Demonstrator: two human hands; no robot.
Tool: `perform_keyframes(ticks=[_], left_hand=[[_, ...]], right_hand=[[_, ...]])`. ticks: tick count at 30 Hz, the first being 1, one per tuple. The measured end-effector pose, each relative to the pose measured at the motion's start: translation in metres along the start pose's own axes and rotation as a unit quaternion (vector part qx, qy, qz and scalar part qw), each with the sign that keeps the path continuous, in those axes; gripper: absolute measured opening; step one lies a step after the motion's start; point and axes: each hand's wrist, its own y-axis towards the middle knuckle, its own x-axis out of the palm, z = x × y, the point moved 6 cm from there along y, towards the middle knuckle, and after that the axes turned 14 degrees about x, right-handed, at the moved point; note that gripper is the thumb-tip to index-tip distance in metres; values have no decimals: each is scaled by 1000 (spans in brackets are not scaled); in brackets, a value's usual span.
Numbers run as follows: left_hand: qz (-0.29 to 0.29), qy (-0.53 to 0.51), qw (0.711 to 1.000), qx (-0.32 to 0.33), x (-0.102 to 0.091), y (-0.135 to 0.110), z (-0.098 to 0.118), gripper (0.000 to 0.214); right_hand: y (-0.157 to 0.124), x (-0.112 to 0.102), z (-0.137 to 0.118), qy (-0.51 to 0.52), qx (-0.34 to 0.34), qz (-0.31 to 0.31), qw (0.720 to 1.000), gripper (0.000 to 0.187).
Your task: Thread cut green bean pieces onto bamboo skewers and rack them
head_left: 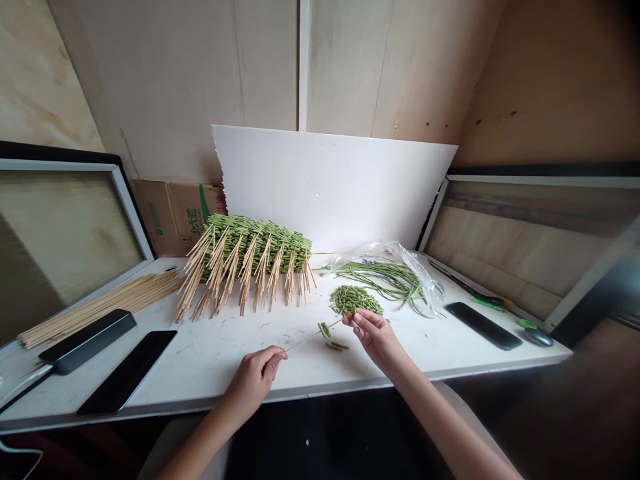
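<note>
My left hand (pixel 257 373) is closed around the lower end of a thin bamboo skewer (pixel 300 343), which slants up to the right. A few cut green bean pieces (pixel 325 330) are threaded crosswise along it. At the skewer's upper end, my right hand (pixel 374 335) is pinched on a short green bean piece (pixel 355 311), partly covered by the fingers. Below the skewer, loose bean pieces (pixel 337 346) lie on the white table (pixel 210 373). A heap of cut green beans (pixel 353 297) sits just behind my right hand.
Filled bean skewers (pixel 270 243) are stacked at the back left. Bare skewers (pixel 107 303), a black phone (pixel 127 373) and a dark box-shaped device (pixel 90 340) lie left. Long beans (pixel 383 277) in a plastic bag (pixel 425 280), another phone (pixel 483 325) and a mouse (pixel 539 337) lie right.
</note>
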Motion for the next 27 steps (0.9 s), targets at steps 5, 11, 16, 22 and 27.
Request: perform_keyframes(ticks=[5,11,16,22,27], left_hand=[[0,7,1000,3,0,0,-1,38],[-5,18,1000,13,0,1,1,35],[-6,16,1000,16,0,1,2,37],[-6,9,1000,10,0,0,1,38],[0,6,1000,19,-1,1,2,36]], right_hand=[[3,-5,-1,-31,-25,0,999,22],[2,-10,-9,-104,-49,6,993,21],[-3,-8,-18,-157,-67,6,985,24],[3,-6,-4,-48,-23,-12,999,26],[7,-9,1,-62,-21,10,998,27]])
